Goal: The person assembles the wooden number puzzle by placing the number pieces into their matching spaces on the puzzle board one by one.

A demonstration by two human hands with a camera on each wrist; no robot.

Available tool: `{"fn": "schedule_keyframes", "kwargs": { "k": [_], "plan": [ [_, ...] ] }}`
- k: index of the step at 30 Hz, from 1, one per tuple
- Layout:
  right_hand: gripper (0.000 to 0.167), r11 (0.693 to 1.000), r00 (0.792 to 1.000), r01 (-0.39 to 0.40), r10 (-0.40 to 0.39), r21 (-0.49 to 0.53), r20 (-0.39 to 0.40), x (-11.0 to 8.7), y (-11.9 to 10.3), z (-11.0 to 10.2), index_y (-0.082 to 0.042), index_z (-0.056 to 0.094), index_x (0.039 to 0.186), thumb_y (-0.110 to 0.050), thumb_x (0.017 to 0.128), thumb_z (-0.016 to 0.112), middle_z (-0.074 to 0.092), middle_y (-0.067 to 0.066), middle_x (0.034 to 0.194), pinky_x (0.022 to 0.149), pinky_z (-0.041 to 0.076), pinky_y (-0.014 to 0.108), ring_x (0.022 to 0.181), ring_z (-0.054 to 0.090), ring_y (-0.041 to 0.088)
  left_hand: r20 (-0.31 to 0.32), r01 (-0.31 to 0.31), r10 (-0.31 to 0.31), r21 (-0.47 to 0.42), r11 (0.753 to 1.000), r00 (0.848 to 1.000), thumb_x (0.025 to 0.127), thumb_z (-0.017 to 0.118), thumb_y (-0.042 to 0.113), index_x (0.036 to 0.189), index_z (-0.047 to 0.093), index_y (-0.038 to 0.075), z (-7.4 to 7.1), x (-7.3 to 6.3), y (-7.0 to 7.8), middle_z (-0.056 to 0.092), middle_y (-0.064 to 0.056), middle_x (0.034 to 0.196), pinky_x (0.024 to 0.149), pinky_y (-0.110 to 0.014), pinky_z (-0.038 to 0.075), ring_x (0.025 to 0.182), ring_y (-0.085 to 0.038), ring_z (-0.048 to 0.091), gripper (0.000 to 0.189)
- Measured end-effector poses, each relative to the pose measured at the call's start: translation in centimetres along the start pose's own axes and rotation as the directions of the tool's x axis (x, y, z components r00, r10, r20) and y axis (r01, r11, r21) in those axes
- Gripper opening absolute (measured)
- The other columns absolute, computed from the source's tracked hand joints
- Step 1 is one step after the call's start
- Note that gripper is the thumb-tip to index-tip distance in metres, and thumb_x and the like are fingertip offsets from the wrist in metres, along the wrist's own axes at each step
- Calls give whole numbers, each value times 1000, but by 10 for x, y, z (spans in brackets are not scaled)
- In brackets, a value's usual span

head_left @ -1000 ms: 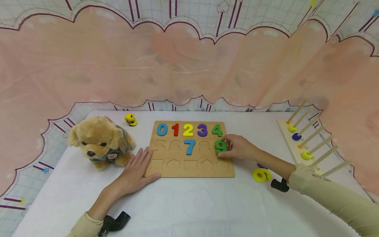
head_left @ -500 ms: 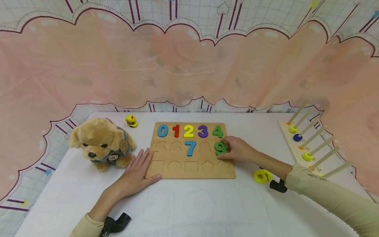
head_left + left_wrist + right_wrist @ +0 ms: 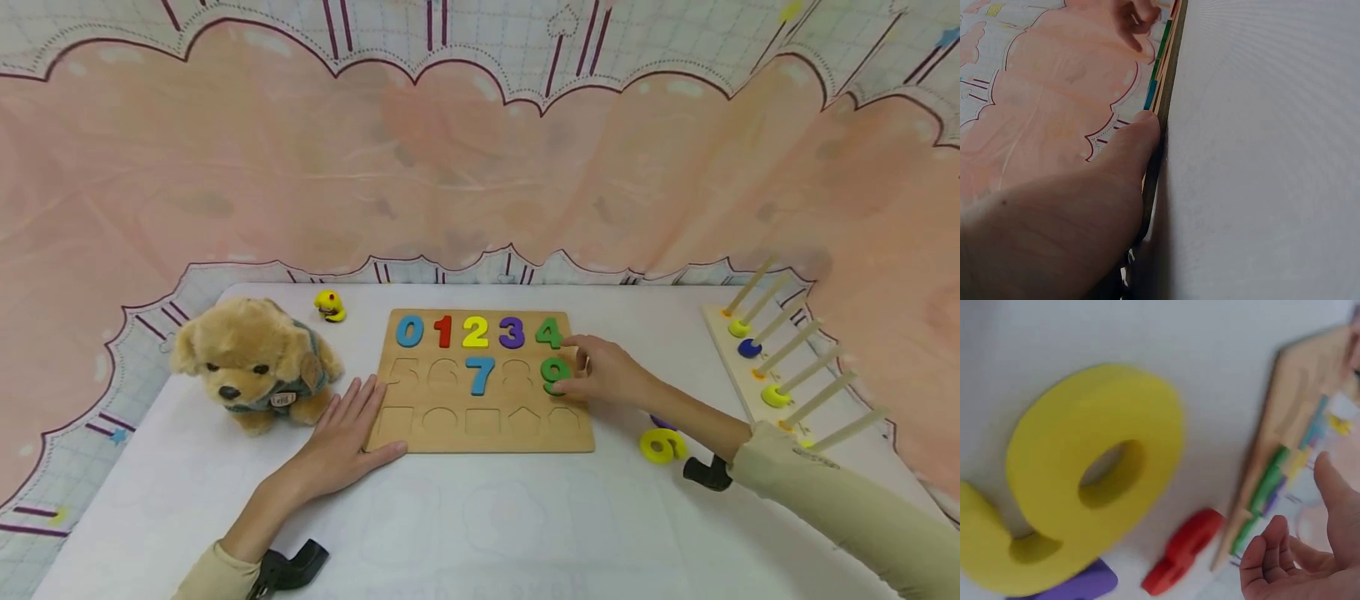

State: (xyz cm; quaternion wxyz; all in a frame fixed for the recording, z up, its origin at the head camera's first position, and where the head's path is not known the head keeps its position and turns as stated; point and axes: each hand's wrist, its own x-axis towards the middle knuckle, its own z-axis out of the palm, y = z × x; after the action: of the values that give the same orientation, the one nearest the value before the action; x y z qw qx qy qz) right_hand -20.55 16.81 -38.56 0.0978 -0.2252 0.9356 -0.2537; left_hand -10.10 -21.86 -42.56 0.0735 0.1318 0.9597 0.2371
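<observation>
Wooden number board (image 3: pixel 457 429) on a white table (image 3: pixel 465 517), between two hands set well apart. The left hand (image 3: pixel 341 446) lies flat at the board's left edge, fingers straight, with the thumb along the near edge. The right hand (image 3: pixel 607 375) is at the right edge, thumb and forefinger parted beside a green 9 (image 3: pixel 564 368). The 9 sits just left of this hand, at the end of the middle row. The thumb tip overlaps its lower part; whether it presses the piece cannot be told from the head view. The forefinger points just beside a green 4 (image 3: pixel 550 334).

From left-hand side to right, the top row reads blue 0 (image 3: pixel 401 332), red 1 (image 3: pixel 443 332), yellow 2 (image 3: pixel 476 333), purple 3 (image 3: pixel 513 333) and the 4. A blue 7 (image 3: pixel 480 377) lies in the middle row, between the hands.

Nearer than the right hand, a yellow 6 (image 3: pixel 1047 450) partly covers a purple piece (image 3: pixel 1088 582); a red piece (image 3: pixel 1186 549) rests between the 6 and the board. A plush dog (image 3: pixel 247 354) sits left of the left hand, with a small yellow toy (image 3: pixel 330 307) beyond its fingertips. A peg rack (image 3: pixel 735 362) stands right of the right hand.
</observation>
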Motion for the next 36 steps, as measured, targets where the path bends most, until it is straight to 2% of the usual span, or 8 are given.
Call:
{"fn": "schedule_keyframes", "kwargs": {
  "k": [4, 9, 12, 16, 20, 30, 33, 36],
  "plan": [
    [69, 998, 996, -17, 22, 65, -84, -26, 4, -13, 0, 51, 134, -31, 80, 80, 59, 9, 90, 54, 43, 21, 67, 51, 14, 3, -3, 3, 7, 1000, 1000, 90, 54, 61, 155, 16, 4, 0, 0, -1, 8, -20, 163, 119, -61, 2, 151, -41, 2, 95],
    [61, 990, 988, -40, 60, 137, -145, -72, 17, -16, -4, 52, 133, -28, 83, 77, 61, 9, 100, 65, 50, 18, 78, 55, 10, 10, -3, 3, 17, 1000, 1000, 90, 53, 62, 155, 15, 3, -2, 1, -2, 7, -21, 163, 119, -61, 3, 151, -42, 2, 96],
    [55, 983, 982, 7, 27, 183, -186, -95, 29, -12, -3, 53, 131, -20, 84, 77, 60, 9, 100, 69, 52, 16, 80, 56, 5, 17, 0, 0, 16, 1000, 1000, 90, 54, 62, 155, 14, 2, -3, 2, -2, 6, -21, 163, 119, -62, 3, 151, -42, 1, 96],
    [52, 979, 965, 100, -52, 177, -256, -115, 43, -5, 1, 55, 126, -9, 80, 78, 61, 7, 97, 71, 51, 13, 80, 55, 5, 20, -3, 3, 18, 1000, 1000, 91, 53, 62, 155, 14, 2, -3, 2, -2, 6, -21, 163, 119, -62, 2, 151, -42, 2, 96],
    [52, 982, 960, 100, -52, 162, -274, -126, 51, -2, -1, 56, 126, -9, 79, 79, 63, 6, 99, 73, 51, 13, 86, 56, 5, 13, -9, 8, 18, 1000, 1000, 91, 54, 61, 155, 15, 2, -1, 3, -1, 8, -22, 163, 119, -62, 3, 150, -43, 3, 95],
    [51, 995, 977, 26, -5, 93, -213, -131, 56, 1, -9, 60, 123, -22, 79, 81, 66, 5, 111, 78, 49, 14, 95, 54, 7, 28, 0, 0, 5, 1000, 1000, 90, 55, 61, 155, 14, 3, 2, 4, -5, 6, -20, 163, 119, -61, 2, 151, -40, 0, 97],
    [51, 999, 984, -4, 11, 37, -177, -130, 56, 3, -12, 62, 122, -28, 78, 81, 65, 3, 115, 81, 49, 18, 100, 54, 12, 28, 0, 0, 2, 1000, 1000, 90, 54, 61, 156, 13, 3, 2, 3, -4, 5, -20, 164, 119, -61, 2, 151, -40, 0, 97],
    [50, 1000, 990, -27, 26, -3, -140, -130, 58, 5, -16, 64, 121, -33, 78, 81, 64, 3, 118, 86, 51, 27, 107, 53, 20, 24, -4, 4, 2, 1000, 1000, 90, 54, 61, 156, 13, 3, 1, 3, -3, 6, -20, 163, 119, -62, 2, 151, -41, 1, 96]
  ]
}}
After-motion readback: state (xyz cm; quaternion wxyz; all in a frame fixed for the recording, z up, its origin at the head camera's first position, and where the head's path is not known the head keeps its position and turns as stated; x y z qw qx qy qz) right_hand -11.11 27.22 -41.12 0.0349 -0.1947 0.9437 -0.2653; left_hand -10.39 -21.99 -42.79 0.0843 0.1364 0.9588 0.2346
